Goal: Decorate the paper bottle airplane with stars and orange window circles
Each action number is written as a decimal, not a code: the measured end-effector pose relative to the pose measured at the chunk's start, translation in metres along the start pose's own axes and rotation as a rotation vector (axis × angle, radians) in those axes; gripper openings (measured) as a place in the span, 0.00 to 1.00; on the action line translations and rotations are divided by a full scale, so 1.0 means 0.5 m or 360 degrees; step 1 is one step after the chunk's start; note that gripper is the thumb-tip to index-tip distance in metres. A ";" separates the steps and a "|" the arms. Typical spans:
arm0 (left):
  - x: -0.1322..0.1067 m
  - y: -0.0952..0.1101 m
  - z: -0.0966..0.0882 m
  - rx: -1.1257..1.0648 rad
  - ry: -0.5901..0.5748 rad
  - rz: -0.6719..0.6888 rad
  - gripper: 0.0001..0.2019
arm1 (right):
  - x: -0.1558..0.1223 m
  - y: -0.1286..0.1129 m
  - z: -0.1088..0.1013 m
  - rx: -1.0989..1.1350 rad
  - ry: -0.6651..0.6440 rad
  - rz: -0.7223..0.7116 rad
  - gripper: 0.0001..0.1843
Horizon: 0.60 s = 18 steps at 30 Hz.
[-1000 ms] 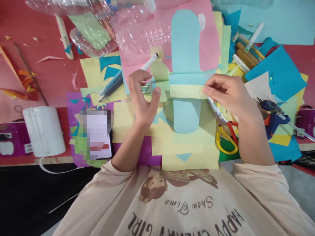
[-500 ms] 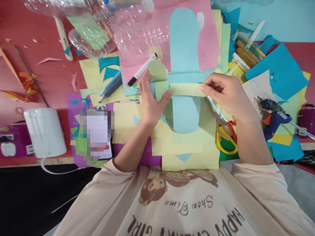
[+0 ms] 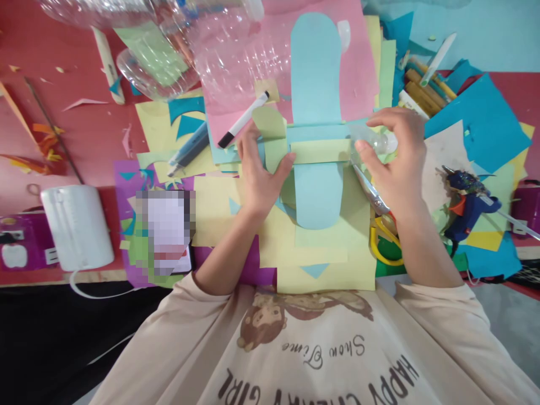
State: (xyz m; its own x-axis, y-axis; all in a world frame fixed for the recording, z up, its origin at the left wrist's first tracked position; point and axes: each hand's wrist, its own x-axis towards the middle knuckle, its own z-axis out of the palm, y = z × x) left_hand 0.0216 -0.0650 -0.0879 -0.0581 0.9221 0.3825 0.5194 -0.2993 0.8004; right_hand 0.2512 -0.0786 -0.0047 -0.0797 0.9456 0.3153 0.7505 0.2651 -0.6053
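Note:
A light-blue paper strip with rounded ends [image 3: 316, 67] lies lengthwise in front of me, with a shorter blue band crossing it. Across it runs a pale green paper strip [image 3: 323, 151], whose left part is folded upward into a rounded tab [image 3: 270, 122]. My left hand [image 3: 264, 180] holds the green strip at its left part, thumb on one side and fingers on the other. My right hand [image 3: 396, 160] is open just beyond the strip's right end, thumb and fingers apart. Between them shows a small clear bottle with a white cap [image 3: 382, 142]; I cannot tell whether they touch it.
Scissors [image 3: 386, 242] lie under my right forearm. A glue gun [image 3: 468, 216] is farther right. A black-and-white marker [image 3: 243, 120] and clear plastic bottles [image 3: 244, 62] lie beyond my left hand. A phone [image 3: 169, 236] and a white device [image 3: 78, 228] sit left.
My right hand has let go of the green strip's right end and moved right, its fingers spreading. The small capped bottle has come into view there. My left hand has stayed in place.

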 end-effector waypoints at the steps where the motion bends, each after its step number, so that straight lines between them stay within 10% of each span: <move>1: 0.000 0.001 -0.001 -0.0001 -0.0002 -0.0006 0.27 | 0.000 0.002 0.010 -0.0044 -0.0024 -0.0001 0.11; 18: -0.002 0.013 0.003 0.0060 0.0065 -0.0030 0.29 | -0.007 0.008 0.040 -0.0037 -0.0244 0.0106 0.19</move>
State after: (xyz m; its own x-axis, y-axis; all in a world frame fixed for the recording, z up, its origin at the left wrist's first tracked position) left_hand 0.0264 -0.0676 -0.0839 -0.1024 0.9166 0.3866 0.5496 -0.2718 0.7900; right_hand 0.2414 -0.0771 -0.0228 -0.1268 0.9791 0.1589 0.7725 0.1980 -0.6033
